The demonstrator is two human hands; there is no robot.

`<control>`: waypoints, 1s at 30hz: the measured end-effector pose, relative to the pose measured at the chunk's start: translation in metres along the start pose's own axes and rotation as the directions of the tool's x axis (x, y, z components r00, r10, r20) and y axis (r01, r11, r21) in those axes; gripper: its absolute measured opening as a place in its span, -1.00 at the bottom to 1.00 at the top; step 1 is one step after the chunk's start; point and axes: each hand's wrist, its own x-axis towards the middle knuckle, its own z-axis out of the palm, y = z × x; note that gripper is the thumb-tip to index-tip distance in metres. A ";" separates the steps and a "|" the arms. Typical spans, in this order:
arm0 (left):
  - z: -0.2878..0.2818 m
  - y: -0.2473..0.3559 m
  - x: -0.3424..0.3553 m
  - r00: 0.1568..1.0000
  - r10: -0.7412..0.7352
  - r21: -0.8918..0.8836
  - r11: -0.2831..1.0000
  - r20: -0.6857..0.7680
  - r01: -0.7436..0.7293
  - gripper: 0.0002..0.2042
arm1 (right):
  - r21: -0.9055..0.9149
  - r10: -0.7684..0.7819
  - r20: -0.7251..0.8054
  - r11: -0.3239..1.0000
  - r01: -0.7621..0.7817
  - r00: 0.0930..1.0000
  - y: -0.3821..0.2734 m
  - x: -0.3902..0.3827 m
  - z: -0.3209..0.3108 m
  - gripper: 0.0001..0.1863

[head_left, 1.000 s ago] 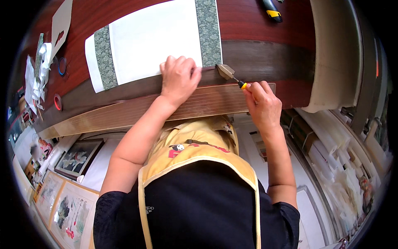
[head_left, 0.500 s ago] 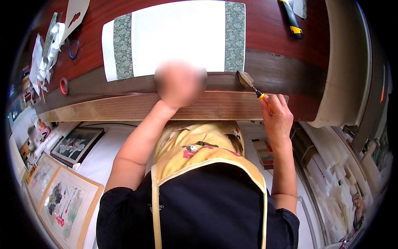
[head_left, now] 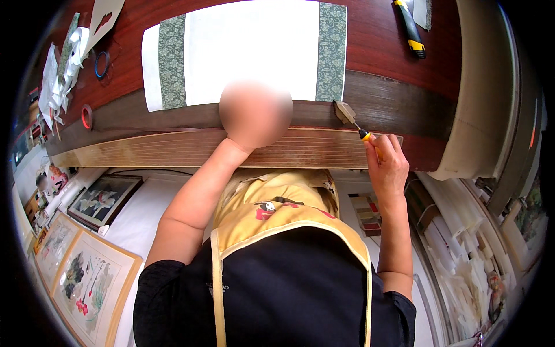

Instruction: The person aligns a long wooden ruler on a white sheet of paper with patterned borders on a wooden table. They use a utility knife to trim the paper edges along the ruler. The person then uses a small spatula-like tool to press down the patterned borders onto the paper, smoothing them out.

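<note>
My right hand [head_left: 388, 157] is closed around the yellow and black handle of a tool [head_left: 345, 113] with a thin metal shaft and a flat, angular metal head. That head rests on the dark strip of the table, just off the near right corner of a white paper panel [head_left: 248, 49]. Patterned green bands [head_left: 331, 58] cross the panel near its left and right ends. At the panel's near edge lies my left hand [head_left: 255, 114], smeared out by a blur, so its fingers do not show. In front of it runs a long, lined wooden board [head_left: 191, 151].
On the reddish table [head_left: 393, 63] lie a black and yellow utility knife [head_left: 411, 34] at far right and a blue tape roll [head_left: 102, 65], a red tape roll [head_left: 87, 117] and paper scraps [head_left: 72, 69] at left. Framed pictures [head_left: 87, 277] stand below left.
The view has shifted very slightly. Both hands stay almost where they were, and the flat tool head remains beside the panel's corner.
</note>
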 end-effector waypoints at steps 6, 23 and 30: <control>-0.005 0.005 0.007 0.998 0.005 0.009 1.000 -0.070 -0.005 -0.89 | 0.089 -0.029 0.015 0.996 0.027 0.999 -0.009 0.011 0.001 -0.86; -0.046 -0.015 -0.011 0.999 -0.041 0.118 0.992 0.015 0.038 -0.81 | 0.032 -0.140 0.153 0.990 0.137 0.978 -0.051 0.037 0.018 -0.85; -0.085 -0.076 -0.057 0.995 -0.090 0.203 0.976 0.043 0.080 -0.69 | 0.013 -0.142 0.150 0.990 0.142 0.978 -0.058 0.038 0.014 -0.85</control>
